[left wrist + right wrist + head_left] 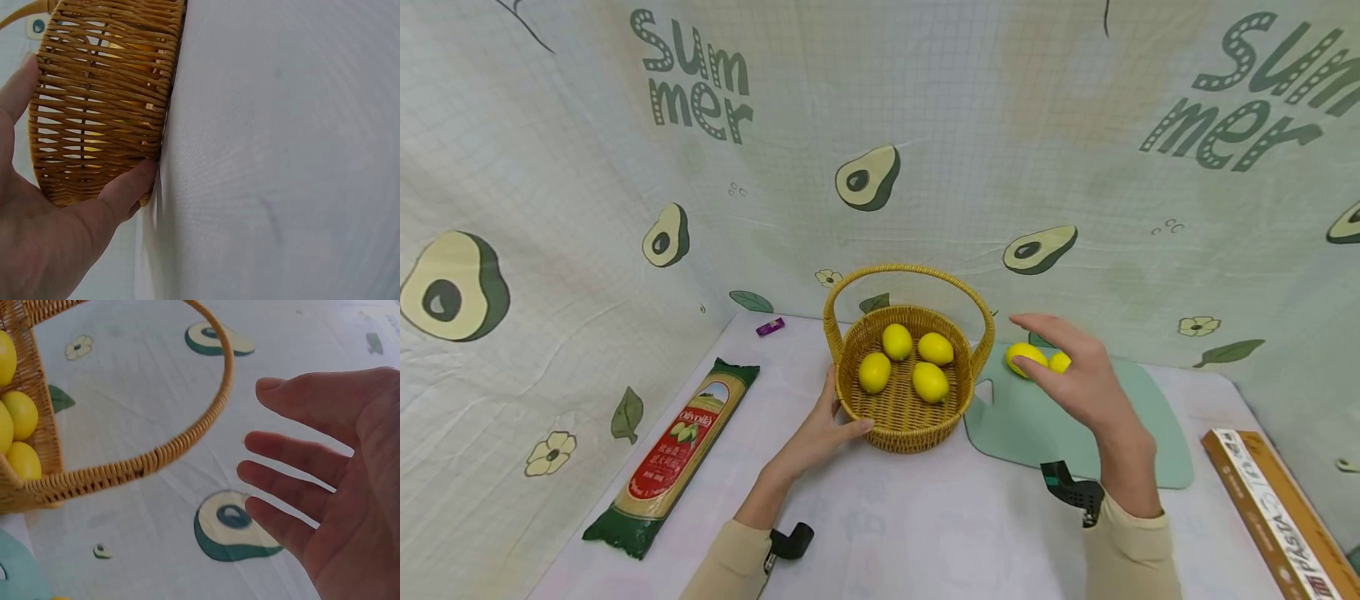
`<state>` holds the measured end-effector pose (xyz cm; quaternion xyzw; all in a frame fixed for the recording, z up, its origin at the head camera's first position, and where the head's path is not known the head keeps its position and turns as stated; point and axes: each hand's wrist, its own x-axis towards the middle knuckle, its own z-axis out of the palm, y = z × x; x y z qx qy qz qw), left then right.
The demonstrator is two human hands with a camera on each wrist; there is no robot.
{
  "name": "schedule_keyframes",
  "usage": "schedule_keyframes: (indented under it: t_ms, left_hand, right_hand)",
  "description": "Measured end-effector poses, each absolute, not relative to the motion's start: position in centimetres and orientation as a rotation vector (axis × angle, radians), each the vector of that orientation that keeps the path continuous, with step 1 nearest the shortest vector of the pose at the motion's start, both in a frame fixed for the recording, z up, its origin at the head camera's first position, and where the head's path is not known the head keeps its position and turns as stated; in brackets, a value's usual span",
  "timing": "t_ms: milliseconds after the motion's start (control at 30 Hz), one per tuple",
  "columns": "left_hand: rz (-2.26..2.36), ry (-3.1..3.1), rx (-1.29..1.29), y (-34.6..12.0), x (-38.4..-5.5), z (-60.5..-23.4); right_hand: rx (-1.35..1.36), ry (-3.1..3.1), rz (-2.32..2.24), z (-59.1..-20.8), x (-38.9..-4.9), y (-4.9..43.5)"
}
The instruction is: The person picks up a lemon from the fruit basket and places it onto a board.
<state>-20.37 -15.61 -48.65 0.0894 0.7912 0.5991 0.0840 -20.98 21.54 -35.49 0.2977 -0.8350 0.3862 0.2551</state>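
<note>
A wicker basket with a tall arched handle stands in the middle, several lemons inside. My left hand holds its left front side, thumb and fingers spread around the outer wall; in the left wrist view the woven wall fills the space between them. Above the green cutting board, to the basket's right, my right hand hovers with thumb and fingers apart and nothing between them. Two yellow lemons lie on the board behind that hand, partly hidden by it.
On the left lies a long pasta packet; a small purple wrapped item sits near the back edge. A brown pasta box lies at the right. Avocado-printed cloth hangs behind and at the sides.
</note>
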Motion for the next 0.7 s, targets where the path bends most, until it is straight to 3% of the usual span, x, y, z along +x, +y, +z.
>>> schedule_keyframes:
  t_ms: [433,700]
  left_hand:
    - [1.809,2.354,0.287,-15.7,-20.4,-48.8]
    - [1.794,2.35,0.267,-15.7,-20.5,-48.6]
  right_hand:
    - [0.925,-2.595,1.072,-38.0,-21.2,14.1]
    - [0.83,-2.82,0.875,-41.0,-22.6,10.8]
